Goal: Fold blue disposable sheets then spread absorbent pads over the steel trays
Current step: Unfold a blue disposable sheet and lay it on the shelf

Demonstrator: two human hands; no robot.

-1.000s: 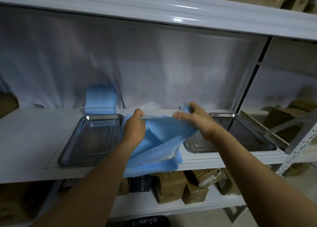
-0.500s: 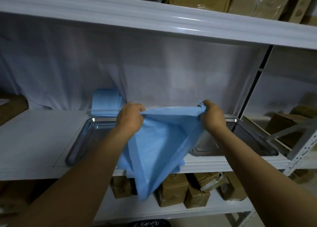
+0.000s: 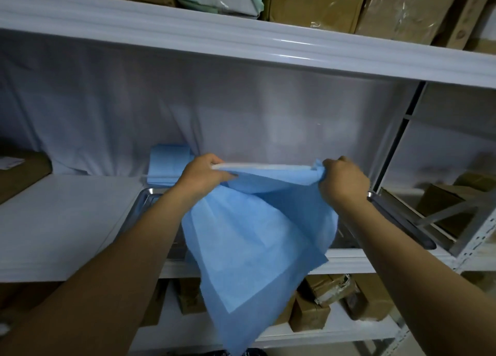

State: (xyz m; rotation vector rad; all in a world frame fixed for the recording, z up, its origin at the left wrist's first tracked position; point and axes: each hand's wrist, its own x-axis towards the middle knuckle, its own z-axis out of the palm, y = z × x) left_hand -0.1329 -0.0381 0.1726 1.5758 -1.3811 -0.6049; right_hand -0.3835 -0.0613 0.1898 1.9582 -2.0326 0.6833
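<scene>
A blue disposable sheet (image 3: 257, 248) hangs in the air in front of the middle shelf, its top edge stretched level. My left hand (image 3: 204, 175) grips the top left corner and my right hand (image 3: 343, 181) grips the top right corner. The sheet's lower part droops past the shelf edge in loose layers. Behind it lie two steel trays: the left tray (image 3: 145, 197) shows only its far left corner, and the right tray (image 3: 397, 221) shows its right rim. A stack of folded blue sheets (image 3: 169, 165) sits at the back of the shelf.
The white shelf board (image 3: 67, 221) stretches to the left, backed by a white draped cloth (image 3: 268, 114). A brown package (image 3: 21, 173) lies far left. Cardboard boxes (image 3: 316, 307) fill the lower shelf and the top shelf. A metal upright (image 3: 391, 151) stands at right.
Both hands lifted the sheet off the shelf and drew apart, pulling its top edge taut. The sheet now hangs lower and more unfolded.
</scene>
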